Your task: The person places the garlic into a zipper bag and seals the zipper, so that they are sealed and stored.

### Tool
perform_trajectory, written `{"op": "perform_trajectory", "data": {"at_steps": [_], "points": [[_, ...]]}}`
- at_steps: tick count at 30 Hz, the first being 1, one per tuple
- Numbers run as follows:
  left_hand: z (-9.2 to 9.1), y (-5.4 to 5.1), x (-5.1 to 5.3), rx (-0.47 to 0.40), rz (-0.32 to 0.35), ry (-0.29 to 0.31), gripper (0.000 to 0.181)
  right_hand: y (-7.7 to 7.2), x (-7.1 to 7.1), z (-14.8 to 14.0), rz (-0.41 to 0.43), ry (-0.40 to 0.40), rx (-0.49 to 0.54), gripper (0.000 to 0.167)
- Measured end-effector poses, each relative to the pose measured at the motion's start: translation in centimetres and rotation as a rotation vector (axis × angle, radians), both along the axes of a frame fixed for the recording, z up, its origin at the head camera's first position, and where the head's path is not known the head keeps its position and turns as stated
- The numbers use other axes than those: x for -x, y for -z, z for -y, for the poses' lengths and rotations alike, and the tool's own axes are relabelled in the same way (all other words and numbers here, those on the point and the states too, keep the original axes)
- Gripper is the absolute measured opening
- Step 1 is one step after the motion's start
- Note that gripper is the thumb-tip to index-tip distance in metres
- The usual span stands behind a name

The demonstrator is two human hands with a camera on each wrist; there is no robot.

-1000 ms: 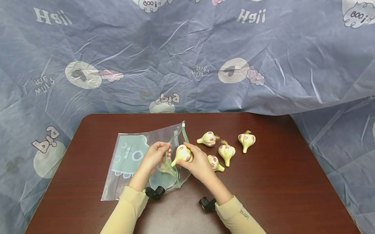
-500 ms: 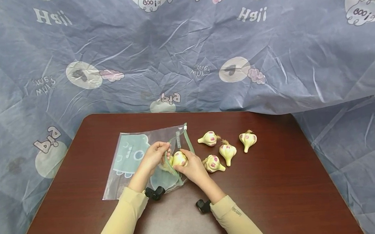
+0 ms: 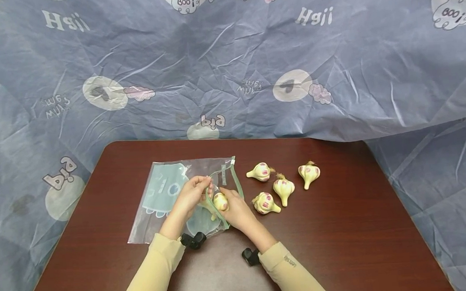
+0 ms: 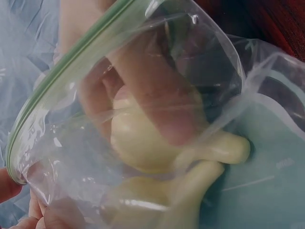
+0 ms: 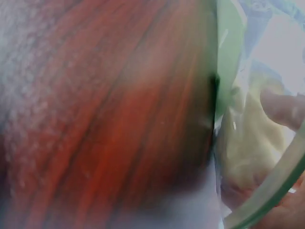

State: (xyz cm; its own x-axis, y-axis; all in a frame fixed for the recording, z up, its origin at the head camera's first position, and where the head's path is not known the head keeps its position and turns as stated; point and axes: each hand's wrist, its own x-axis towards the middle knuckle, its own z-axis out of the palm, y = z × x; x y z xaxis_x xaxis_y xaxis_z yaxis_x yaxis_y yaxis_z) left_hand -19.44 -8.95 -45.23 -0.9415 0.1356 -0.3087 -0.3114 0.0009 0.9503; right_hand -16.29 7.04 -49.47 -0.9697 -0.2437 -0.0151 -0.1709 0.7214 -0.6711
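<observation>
A clear zip bag with a teal print and green seal lies on the table, its mouth facing right. The left hand pinches the rim of the bag's mouth. Inside the mouth, the right hand grips a garlic bulb. In the left wrist view that bulb shows through the plastic, with the right hand's fingers over it and its stem above a second bulb in the bag. The right wrist view shows the green seal crossing in front of the right hand.
Right of the bag lie several garlic bulbs: one at the back, one in the middle, one nearer and one farthest right. A printed blue cloth hangs behind the brown table.
The right hand has moved left into the bag's mouth, taking the garlic bulb with it. The bag has shifted slightly, while the left hand keeps its grip on the rim.
</observation>
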Motion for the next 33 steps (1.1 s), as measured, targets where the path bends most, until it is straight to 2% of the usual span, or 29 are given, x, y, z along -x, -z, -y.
{"op": "perform_trajectory", "data": {"at_steps": [12, 21, 23, 27, 30, 33], "points": [[-0.2, 0.1, 0.1, -0.003, 0.006, 0.015, 0.021, -2.9, -1.3, -1.1, -0.098, 0.045, 0.05, 0.065], [-0.2, 0.3, 0.0, -0.012, 0.006, 0.009, 0.025, -5.2, -1.7, -4.6, -0.204, 0.182, 0.174, 0.055], [-0.1, 0.4, 0.0, -0.013, 0.006, 0.016, 0.026, -5.7, -1.6, -5.6, -0.205, 0.216, 0.198, 0.053], [-0.1, 0.4, 0.0, -0.017, 0.009, 0.021, 0.025, -6.5, -1.6, -7.4, -0.146, 0.285, 0.269, 0.053], [-0.2, 0.3, 0.0, -0.024, 0.01, 0.016, 0.021, -6.6, -1.6, -8.6, -0.122, 0.313, 0.293, 0.054], [-0.3, 0.4, 0.0, -0.035, 0.011, 0.01, 0.017, -6.3, -1.6, -9.5, -0.136, 0.316, 0.288, 0.053]]}}
